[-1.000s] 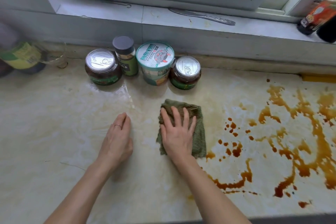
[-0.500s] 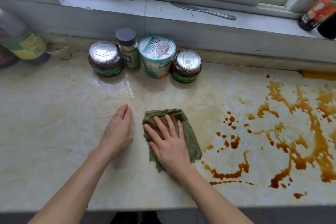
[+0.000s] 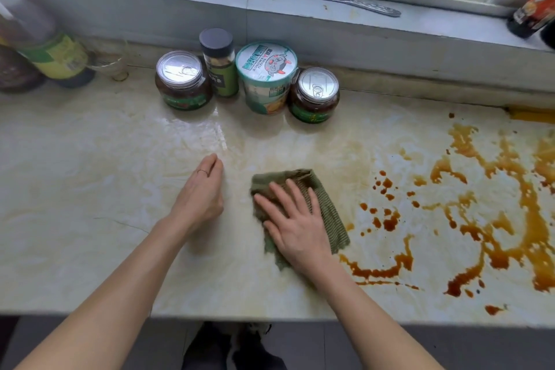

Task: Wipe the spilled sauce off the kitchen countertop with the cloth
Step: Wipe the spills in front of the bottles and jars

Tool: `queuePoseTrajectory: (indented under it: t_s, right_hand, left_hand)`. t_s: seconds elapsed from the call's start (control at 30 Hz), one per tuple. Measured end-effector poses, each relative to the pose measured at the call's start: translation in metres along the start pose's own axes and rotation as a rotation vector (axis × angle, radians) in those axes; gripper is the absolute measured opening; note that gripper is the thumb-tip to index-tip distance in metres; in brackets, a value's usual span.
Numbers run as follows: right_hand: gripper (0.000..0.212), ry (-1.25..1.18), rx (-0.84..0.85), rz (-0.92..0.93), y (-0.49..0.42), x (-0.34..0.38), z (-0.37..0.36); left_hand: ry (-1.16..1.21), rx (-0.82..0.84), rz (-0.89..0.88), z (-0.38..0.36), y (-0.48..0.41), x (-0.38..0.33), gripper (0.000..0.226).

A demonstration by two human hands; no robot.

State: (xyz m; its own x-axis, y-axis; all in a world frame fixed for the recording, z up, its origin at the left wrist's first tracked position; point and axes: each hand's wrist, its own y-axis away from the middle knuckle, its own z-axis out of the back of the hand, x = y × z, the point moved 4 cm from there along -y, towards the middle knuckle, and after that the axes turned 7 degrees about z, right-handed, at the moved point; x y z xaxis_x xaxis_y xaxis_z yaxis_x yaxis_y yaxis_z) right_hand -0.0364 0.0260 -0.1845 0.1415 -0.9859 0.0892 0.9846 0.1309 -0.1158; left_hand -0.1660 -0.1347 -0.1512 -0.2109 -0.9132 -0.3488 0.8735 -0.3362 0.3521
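A green ribbed cloth (image 3: pixel 329 213) lies flat on the pale marble countertop (image 3: pixel 90 189), near the middle. My right hand (image 3: pixel 292 225) presses down on it with straight, spread fingers. Brown sauce (image 3: pixel 495 219) is spilled in streaks and drops over the right part of the countertop, and its nearest streak starts just right of the cloth. My left hand (image 3: pixel 201 192) rests on the bare countertop to the left of the cloth, fingers together, holding nothing.
Two lidded jars (image 3: pixel 182 81) (image 3: pixel 313 94), a spice bottle (image 3: pixel 219 61) and a paper cup (image 3: pixel 265 76) stand in a row at the back. Bottles (image 3: pixel 51 51) stand at the far left, a knife (image 3: pixel 348 1) and dark bottles (image 3: pixel 534 9) on the windowsill. The counter's front edge is near me.
My right hand slid the cloth leftward and toward me, then a little back to the right, turning it. My left hand stayed where it was.
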Motion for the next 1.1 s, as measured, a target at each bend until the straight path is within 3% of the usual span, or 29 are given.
queuePoseTrajectory:
  t_s: [0.13,0.23,0.33,0.4,0.53,0.7,0.8,0.93,1.03,1.1]
  right_hand:
    - [0.053,-0.035,-0.001,-0.234,-0.004,0.006,0.003]
    - [0.054,-0.059,0.009,-0.042,0.033,0.049,0.001]
    - [0.052,-0.024,-0.001,0.182,0.066,0.039,0.0]
    - [0.051,0.01,-0.006,0.16,0.066,0.01,0.003]
    - [0.054,-0.006,0.016,-0.112,0.061,-0.01,0.012]
    - [0.054,-0.014,0.037,0.201,0.089,-0.006,0.011]
    - [0.055,-0.134,-0.016,0.039,0.081,-0.023,0.025]
    - [0.042,-0.204,-0.2,-0.245,0.091,-0.016,0.043]
    - [0.046,-0.219,-0.192,-0.462,0.092,-0.011,0.043]
    - [0.056,-0.265,-0.144,-0.564,0.081,-0.009,0.045]
  left_hand:
    - [0.002,0.008,0.028,-0.001,0.001,0.0,0.072]
    - [-0.024,-0.008,0.029,-0.003,0.001,0.0,0.072]
    - [-0.03,-0.012,0.031,-0.005,0.003,-0.002,0.071]
    - [-0.034,-0.007,0.031,-0.005,0.004,-0.003,0.069]
    - [-0.002,-0.021,0.053,-0.004,0.01,-0.008,0.065]
    - [0.151,-0.132,-0.082,-0.014,0.032,-0.039,0.054]
    - [0.225,-0.089,-0.174,-0.026,0.045,-0.07,0.046]
    - [0.184,0.019,-0.149,-0.044,0.044,-0.097,0.026]
    - [0.159,0.079,-0.079,-0.047,0.039,-0.107,0.012]
    - [0.33,0.224,-0.056,-0.046,0.038,-0.112,0.012]
